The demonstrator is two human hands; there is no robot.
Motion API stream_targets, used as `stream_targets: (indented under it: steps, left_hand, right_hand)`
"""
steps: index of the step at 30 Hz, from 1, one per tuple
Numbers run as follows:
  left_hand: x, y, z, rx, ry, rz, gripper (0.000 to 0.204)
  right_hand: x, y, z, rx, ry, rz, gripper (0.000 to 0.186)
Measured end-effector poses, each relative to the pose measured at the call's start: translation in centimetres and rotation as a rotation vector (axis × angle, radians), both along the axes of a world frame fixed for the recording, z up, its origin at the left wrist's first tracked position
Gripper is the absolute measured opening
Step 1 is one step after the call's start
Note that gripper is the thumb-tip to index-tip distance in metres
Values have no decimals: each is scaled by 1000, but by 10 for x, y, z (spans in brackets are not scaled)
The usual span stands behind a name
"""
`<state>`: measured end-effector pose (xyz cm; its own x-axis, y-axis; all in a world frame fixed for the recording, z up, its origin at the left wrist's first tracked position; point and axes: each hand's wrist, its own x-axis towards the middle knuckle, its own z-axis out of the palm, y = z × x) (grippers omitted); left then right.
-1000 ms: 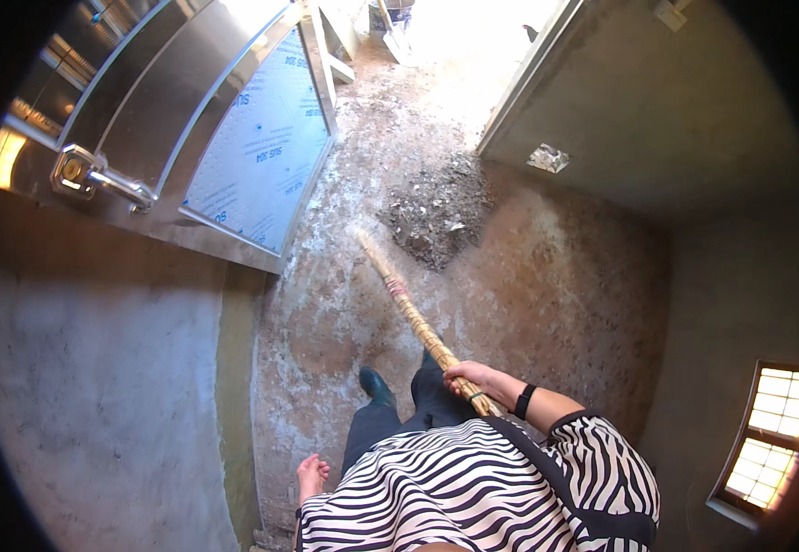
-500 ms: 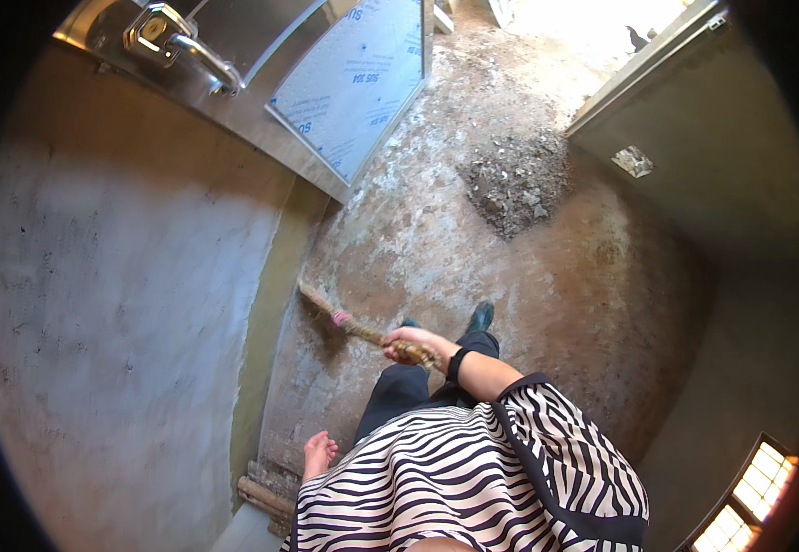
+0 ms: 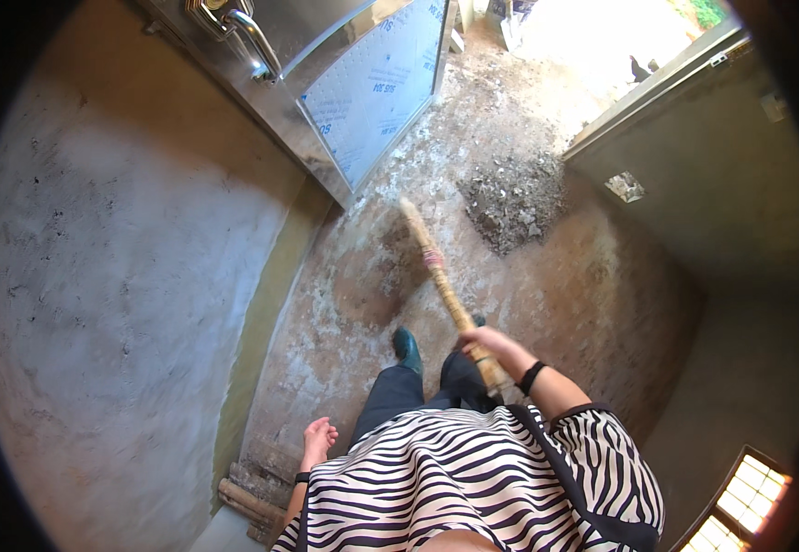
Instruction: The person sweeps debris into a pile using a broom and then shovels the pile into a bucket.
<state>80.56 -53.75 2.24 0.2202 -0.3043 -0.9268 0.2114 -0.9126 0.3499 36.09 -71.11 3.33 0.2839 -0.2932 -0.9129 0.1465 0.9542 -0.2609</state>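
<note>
Sweeping obs., head view, largest to smallest.

Risks first. Concrete floor (image 3: 546,304) is seen dusty, patchy, w/ white residue; dust could be raised into eyes by a hard stroke. Metal door (image 3: 372,83) is stood open at upper left, edge near the broom tip; bristles could be knocked against it or fines pushed under it. Debris pile (image 3: 514,198) is heaped just beyond the bristles; it could be scattered if struck side-on. Loose bricks or blocks (image 3: 252,492) are stacked at the wall base, lower left, behind the feet — a trip hazard if a step back is taken.

Room: narrow, grey plastered wall (image 3: 105,304) on left, darker wall on right, bright doorway at top, lit window at lower right.

Broom (image 3: 443,285): bundled straw type, pale, bound w/ a pink tie; it is angled from the hand up toward the door, bristle end low over or on the floor, near the pile but apart from it (contact not resolvable).

Right hand (image 3: 489,348): fingers are wrapped tight round the broom's butt end; dark band at wrist.

Left hand (image 3: 318,434): hung free at the side, fingers loosely spread, nothing held.

Dark shoe (image 3: 407,346) is planted just left of the handle.
</note>
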Motion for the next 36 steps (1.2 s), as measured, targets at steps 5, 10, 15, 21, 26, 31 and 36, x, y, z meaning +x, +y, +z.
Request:
stream_targets:
  steps: [5,10,15,21,26,31,36]
  left_hand:
    - [16,6,-17,5,-49,97,30]
    - [12,-29,-10,-31,-67,62,29]
    - [10,-55,17,-31,-152,25,28]
    - [-35,-106,-11,131,-231,-97,27]
    - [-123,-198,1,66,-162,-167,27]
    - [-198,-267,48,-54,-99,-286,29]
    - [-216,-314,71,-31,-182,-514,28]
  right_hand:
    - [77,-27,-2,232,-556,-39,11]
    - [101,-62,-46,499,-692,-111,14]
    - [14,-97,-58,286,-566,-211,16]
    - [-242,-107,-59,340,-858,-743,29]
    - [-250,-134,7,-112,-207,-353,20]
    - [-199,-162,-21,252,-771,-653,16]
    - [-157,-264,-50,147,-909,-665,16]
